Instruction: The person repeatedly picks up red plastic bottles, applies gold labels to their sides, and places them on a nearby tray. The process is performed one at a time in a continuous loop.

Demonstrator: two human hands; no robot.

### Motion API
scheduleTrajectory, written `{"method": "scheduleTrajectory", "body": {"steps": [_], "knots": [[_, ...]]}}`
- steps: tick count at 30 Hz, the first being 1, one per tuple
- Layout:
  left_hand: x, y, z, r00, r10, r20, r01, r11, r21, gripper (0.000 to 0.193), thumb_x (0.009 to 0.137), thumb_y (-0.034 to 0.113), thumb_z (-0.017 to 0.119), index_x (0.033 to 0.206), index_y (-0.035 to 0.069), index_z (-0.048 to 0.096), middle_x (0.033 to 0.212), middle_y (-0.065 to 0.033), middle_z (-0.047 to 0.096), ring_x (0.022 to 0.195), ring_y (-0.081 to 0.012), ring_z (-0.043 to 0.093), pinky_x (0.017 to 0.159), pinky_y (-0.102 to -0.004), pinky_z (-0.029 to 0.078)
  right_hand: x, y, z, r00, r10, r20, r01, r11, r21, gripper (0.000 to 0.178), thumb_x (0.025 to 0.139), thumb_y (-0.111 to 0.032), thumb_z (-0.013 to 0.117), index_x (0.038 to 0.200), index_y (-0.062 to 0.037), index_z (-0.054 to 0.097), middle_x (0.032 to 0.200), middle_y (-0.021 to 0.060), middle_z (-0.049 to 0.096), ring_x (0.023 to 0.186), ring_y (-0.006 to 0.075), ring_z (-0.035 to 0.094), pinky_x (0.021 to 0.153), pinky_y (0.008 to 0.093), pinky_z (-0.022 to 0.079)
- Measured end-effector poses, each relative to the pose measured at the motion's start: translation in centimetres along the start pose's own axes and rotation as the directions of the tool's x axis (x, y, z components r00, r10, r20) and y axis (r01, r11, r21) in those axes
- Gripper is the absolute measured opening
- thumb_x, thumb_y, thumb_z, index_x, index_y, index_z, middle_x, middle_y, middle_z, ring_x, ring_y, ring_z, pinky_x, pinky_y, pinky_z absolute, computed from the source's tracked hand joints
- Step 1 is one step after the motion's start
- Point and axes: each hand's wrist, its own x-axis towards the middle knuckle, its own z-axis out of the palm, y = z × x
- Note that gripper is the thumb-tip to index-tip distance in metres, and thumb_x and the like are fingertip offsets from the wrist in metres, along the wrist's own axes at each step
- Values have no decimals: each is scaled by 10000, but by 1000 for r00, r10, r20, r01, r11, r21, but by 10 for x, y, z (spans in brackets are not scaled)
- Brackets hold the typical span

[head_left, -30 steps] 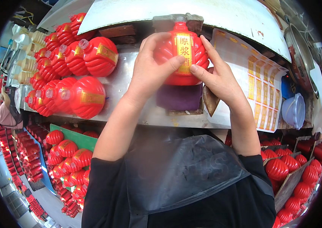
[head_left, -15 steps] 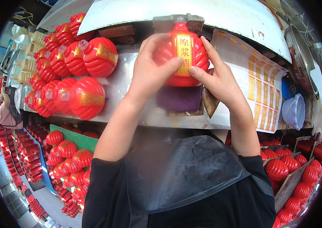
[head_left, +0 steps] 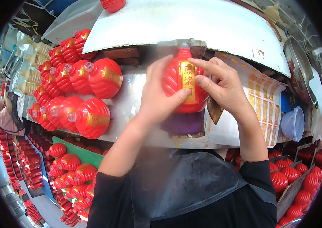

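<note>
A ribbed red plastic bottle (head_left: 170, 78) with a clear neck lies on its back on a purple cloth pad (head_left: 181, 124), neck pointing away from me. Down its front runs a gold label (head_left: 188, 74). My left hand (head_left: 155, 89) grips the bottle's left side, its thumb across the lower part of the label. On the other side, my right hand (head_left: 223, 81) is closed, with curled fingers. Its index fingertip touches the label's upper right corner and the thumb sits by the right edge. Both hands partly cover the bottle.
Several labelled red bottles (head_left: 106, 78) lie in rows to the left. A sheet of gold labels (head_left: 261, 102) spreads at right, near a pale blue bucket (head_left: 293, 123). A white board (head_left: 191, 22) stands beyond the bottle. Crates of red bottles (head_left: 288, 174) flank me below; another person (head_left: 7, 117) is far left.
My right hand has left the bottle's side and bent its fingers at the label's upper right. The left hand keeps its hold. The whole view has shifted, so the scene sits lower.
</note>
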Motion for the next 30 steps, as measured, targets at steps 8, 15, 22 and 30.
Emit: {"method": "scheduleTrajectory", "body": {"steps": [8, 15, 22, 30], "knots": [[1, -6, -4, 987, 112, 112, -132, 972, 194, 791, 846, 366, 823, 1537, 120, 527, 1455, -247, 447, 1342, -414, 505, 1137, -468, 436, 10, 1, 0, 997, 50, 62, -50, 999, -7, 529, 854, -127, 845, 1370, -104, 727, 840, -10, 475, 727, 88, 462, 650, 237, 407], [4, -6, -6, 990, 95, 108, -112, 980, 164, 764, 841, 378, 821, 1506, 114, 553, 1426, -238, 456, 1328, -413, 506, 1128, -472, 439, 7, 6, 3, 997, 51, 53, -49, 998, -43, 557, 835, -144, 861, 1371, -92, 720, 823, -20, 455, 723, 91, 436, 639, 248, 387], [3, -7, -7, 988, 108, 109, -128, 971, 202, 765, 834, 382, 825, 1498, 114, 555, 1410, -228, 463, 1319, -407, 511, 1121, -472, 448, 38, -19, -18, 902, 431, -1, -378, 793, 477, 255, 1046, -157, 619, 1237, -23, 720, 1000, -19, 671, 868, 36, 621, 733, 218, 537], [2, -14, -4, 991, 115, 71, -125, 978, 166, 851, 849, 399, 810, 1569, 99, 468, 1450, -235, 451, 1347, -410, 504, 1136, -471, 441, 27, -17, -4, 898, -433, -72, 393, 866, -308, 285, 837, 0, 749, 1116, -48, 717, 998, 119, 747, 914, 291, 737, 800, 375, 587]]}}
